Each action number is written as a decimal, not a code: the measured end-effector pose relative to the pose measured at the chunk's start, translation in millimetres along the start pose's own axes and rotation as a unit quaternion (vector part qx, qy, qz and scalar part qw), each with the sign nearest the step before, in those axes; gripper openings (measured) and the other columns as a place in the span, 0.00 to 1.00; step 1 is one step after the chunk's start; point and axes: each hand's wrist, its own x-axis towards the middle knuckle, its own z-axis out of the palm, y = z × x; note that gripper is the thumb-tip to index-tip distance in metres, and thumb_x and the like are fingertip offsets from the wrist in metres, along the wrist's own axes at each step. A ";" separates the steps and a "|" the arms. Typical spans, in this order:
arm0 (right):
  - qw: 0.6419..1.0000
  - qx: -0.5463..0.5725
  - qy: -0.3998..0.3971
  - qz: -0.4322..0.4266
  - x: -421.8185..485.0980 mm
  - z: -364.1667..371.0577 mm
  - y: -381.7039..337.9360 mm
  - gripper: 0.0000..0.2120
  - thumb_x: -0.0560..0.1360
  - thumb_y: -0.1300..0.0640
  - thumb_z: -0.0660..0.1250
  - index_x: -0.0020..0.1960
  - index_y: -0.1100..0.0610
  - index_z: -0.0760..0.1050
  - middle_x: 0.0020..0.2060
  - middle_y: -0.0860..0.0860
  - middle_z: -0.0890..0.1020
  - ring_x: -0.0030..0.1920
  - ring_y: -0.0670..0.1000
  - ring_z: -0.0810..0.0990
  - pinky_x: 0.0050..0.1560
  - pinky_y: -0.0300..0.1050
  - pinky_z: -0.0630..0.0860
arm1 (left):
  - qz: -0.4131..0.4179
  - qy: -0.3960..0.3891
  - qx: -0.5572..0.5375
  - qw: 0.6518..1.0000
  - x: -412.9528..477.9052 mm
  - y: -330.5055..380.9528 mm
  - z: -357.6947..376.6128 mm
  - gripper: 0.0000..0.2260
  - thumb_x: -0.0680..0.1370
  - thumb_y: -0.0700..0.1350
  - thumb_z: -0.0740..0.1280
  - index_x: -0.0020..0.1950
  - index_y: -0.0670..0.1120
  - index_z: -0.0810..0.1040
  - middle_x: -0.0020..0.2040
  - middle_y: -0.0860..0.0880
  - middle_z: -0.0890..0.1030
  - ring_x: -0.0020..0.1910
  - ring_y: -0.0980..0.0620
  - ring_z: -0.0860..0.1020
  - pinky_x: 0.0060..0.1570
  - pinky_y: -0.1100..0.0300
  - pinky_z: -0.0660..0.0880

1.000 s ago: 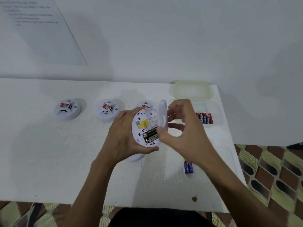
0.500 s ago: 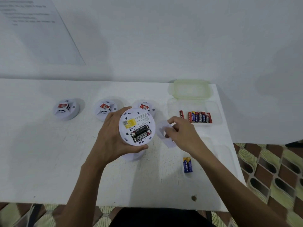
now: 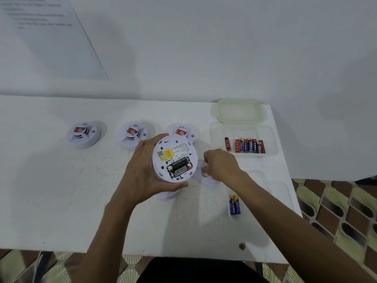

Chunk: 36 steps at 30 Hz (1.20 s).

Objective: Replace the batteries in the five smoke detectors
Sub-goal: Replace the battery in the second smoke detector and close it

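My left hand (image 3: 140, 170) grips a white smoke detector (image 3: 175, 148) with its back turned up; two black batteries (image 3: 179, 169) sit in its open compartment. My right hand (image 3: 221, 164) holds the detector's white back cover (image 3: 207, 179) low over the table, just right of the detector. Three more detectors (image 3: 83, 134) (image 3: 133, 135) (image 3: 182, 130) stand in a row behind. Another white detector (image 3: 169, 194) lies partly hidden under the held one. Two blue batteries (image 3: 234, 205) lie on the table near my right forearm.
A clear plastic box (image 3: 271, 137) at the back right holds several red and blue batteries (image 3: 248, 146); its greenish lid (image 3: 239, 111) lies behind it. The table's right edge (image 3: 285, 180) drops to a patterned floor. A sheet of paper hangs on the wall at upper left.
My right hand took the back cover off the detector and brought it down to the table at the right. The left hand lowered the detector slightly, its battery compartment now fully exposed.
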 end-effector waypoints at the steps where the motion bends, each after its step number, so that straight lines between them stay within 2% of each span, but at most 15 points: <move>1: 1.000 -0.008 0.008 -0.001 -1.3 1.5 -0.2 0.10 0.73 0.55 0.71 0.47 0.61 0.75 0.42 0.55 0.79 0.38 0.52 0.75 0.34 0.40 0.68 | 0.002 -0.002 -0.001 1.000 0.0 -0.5 0.1 0.38 0.68 0.68 0.65 0.69 0.45 0.65 0.64 0.44 0.71 0.66 0.61 0.65 0.69 0.73 0.51; 4: 0.999 0.004 0.045 -0.011 -7.2 0.7 -4.3 0.09 0.78 0.55 0.66 0.50 0.61 0.76 0.44 0.56 0.81 0.39 0.54 0.79 0.39 0.44 0.74 | -0.001 0.009 -0.004 1.000 0.1 -2.5 1.6 0.39 0.68 0.69 0.65 0.69 0.44 0.64 0.65 0.46 0.71 0.66 0.69 0.61 0.69 0.73 0.51; 7: 0.986 0.147 0.081 -0.022 -19.9 -12.8 -10.1 0.08 0.79 0.54 0.64 0.51 0.58 0.78 0.42 0.54 0.83 0.39 0.52 0.81 0.44 0.48 0.81 | -0.005 0.002 -0.022 1.000 0.3 -3.6 2.6 0.36 0.69 0.69 0.63 0.71 0.52 0.61 0.65 0.46 0.69 0.67 0.70 0.60 0.68 0.72 0.51; 10: 0.922 0.371 0.105 -0.025 -43.7 -32.5 -18.8 0.04 0.78 0.56 0.66 0.46 0.55 0.76 0.39 0.51 0.84 0.38 0.50 0.83 0.45 0.48 0.83 | -0.013 0.014 -0.012 1.000 0.9 -5.6 3.3 0.37 0.69 0.70 0.62 0.70 0.50 0.63 0.64 0.47 0.69 0.64 0.56 0.66 0.68 0.73 0.51; 13: 0.844 0.526 0.104 -0.028 -71.8 -44.7 -29.1 0.04 0.77 0.57 0.68 0.46 0.56 0.73 0.38 0.53 0.84 0.39 0.51 0.85 0.45 0.50 0.84 | -0.008 0.021 -0.006 1.000 1.9 -5.3 4.8 0.34 0.69 0.70 0.62 0.71 0.58 0.61 0.64 0.46 0.70 0.62 0.52 0.67 0.68 0.67 0.58; 15: 0.846 0.519 0.112 -0.045 -83.3 -45.3 -36.2 0.05 0.76 0.56 0.70 0.45 0.54 0.74 0.40 0.50 0.84 0.41 0.50 0.85 0.45 0.49 0.84 | -0.030 0.030 0.005 0.999 2.9 -4.6 4.5 0.35 0.69 0.70 0.64 0.71 0.54 0.62 0.65 0.43 0.72 0.61 0.53 0.67 0.67 0.55 0.65; 16: 0.853 0.506 0.118 -0.049 -86.5 -44.2 -39.3 0.05 0.76 0.56 0.70 0.45 0.54 0.74 0.41 0.48 0.83 0.42 0.48 0.85 0.45 0.47 0.83 | -0.039 0.030 0.002 0.999 3.1 -4.6 4.2 0.35 0.69 0.69 0.65 0.71 0.58 0.60 0.66 0.43 0.71 0.61 0.54 0.67 0.68 0.54 0.64; 18: 0.853 0.505 0.124 -0.047 -90.3 -41.8 -44.9 0.04 0.75 0.58 0.71 0.45 0.54 0.76 0.43 0.46 0.82 0.44 0.46 0.83 0.44 0.40 0.82 | -0.007 0.026 -0.006 1.000 2.7 -6.3 6.6 0.34 0.71 0.70 0.61 0.73 0.64 0.54 0.66 0.43 0.67 0.64 0.57 0.64 0.71 0.64 0.55; 20: 0.848 0.510 0.134 -0.039 -91.6 -39.8 -49.5 0.03 0.75 0.59 0.72 0.46 0.55 0.78 0.43 0.45 0.83 0.44 0.43 0.83 0.43 0.34 0.80 | 0.012 0.016 -0.015 1.000 1.8 -9.2 8.8 0.33 0.72 0.68 0.60 0.74 0.61 0.54 0.66 0.39 0.67 0.66 0.66 0.61 0.68 0.75 0.48; 21: 0.848 0.509 0.142 -0.033 -92.0 -39.2 -51.6 0.03 0.74 0.59 0.72 0.46 0.55 0.78 0.44 0.46 0.83 0.44 0.41 0.82 0.43 0.32 0.79 | 0.013 0.011 -0.027 1.000 1.4 -10.5 10.3 0.32 0.73 0.67 0.59 0.74 0.60 0.54 0.66 0.37 0.67 0.66 0.67 0.61 0.66 0.77 0.47; 23: 0.845 0.511 0.155 -0.022 -92.8 -38.2 -55.6 0.03 0.74 0.60 0.72 0.48 0.57 0.79 0.45 0.47 0.83 0.45 0.40 0.82 0.41 0.30 0.77 | 0.018 0.018 -0.022 0.999 3.7 -8.1 9.2 0.32 0.73 0.67 0.59 0.74 0.59 0.55 0.66 0.38 0.70 0.64 0.58 0.64 0.66 0.77 0.46; 25: 0.839 0.516 0.169 -0.007 -93.6 -36.8 -60.7 0.04 0.75 0.60 0.71 0.48 0.58 0.79 0.45 0.48 0.83 0.44 0.39 0.82 0.39 0.29 0.77 | 0.040 0.038 0.006 0.998 7.4 -4.1 6.6 0.32 0.73 0.68 0.58 0.74 0.54 0.59 0.63 0.34 0.73 0.60 0.47 0.65 0.67 0.76 0.45; 29: 0.816 0.548 0.179 0.045 -94.3 -36.6 -68.8 0.03 0.74 0.60 0.72 0.48 0.55 0.79 0.41 0.43 0.83 0.42 0.38 0.83 0.39 0.30 0.78 | 0.073 0.056 0.039 0.995 12.1 1.2 5.6 0.31 0.74 0.69 0.56 0.73 0.58 0.56 0.62 0.37 0.74 0.62 0.48 0.66 0.69 0.73 0.46; 33: 0.804 0.568 0.156 0.079 -92.5 -40.5 -70.4 0.04 0.74 0.58 0.72 0.48 0.54 0.79 0.42 0.46 0.84 0.42 0.41 0.84 0.40 0.32 0.80 | 0.059 0.048 0.023 0.997 11.0 2.1 7.4 0.31 0.74 0.70 0.55 0.74 0.59 0.56 0.62 0.36 0.74 0.65 0.53 0.65 0.69 0.73 0.44; 36: 0.799 0.579 0.143 0.079 -94.4 -43.2 -70.4 0.05 0.74 0.58 0.72 0.48 0.54 0.77 0.43 0.49 0.85 0.43 0.44 0.85 0.42 0.38 0.82 | 0.074 0.062 0.039 0.995 13.7 5.6 4.7 0.32 0.74 0.69 0.57 0.74 0.57 0.56 0.62 0.37 0.72 0.63 0.50 0.65 0.69 0.73 0.45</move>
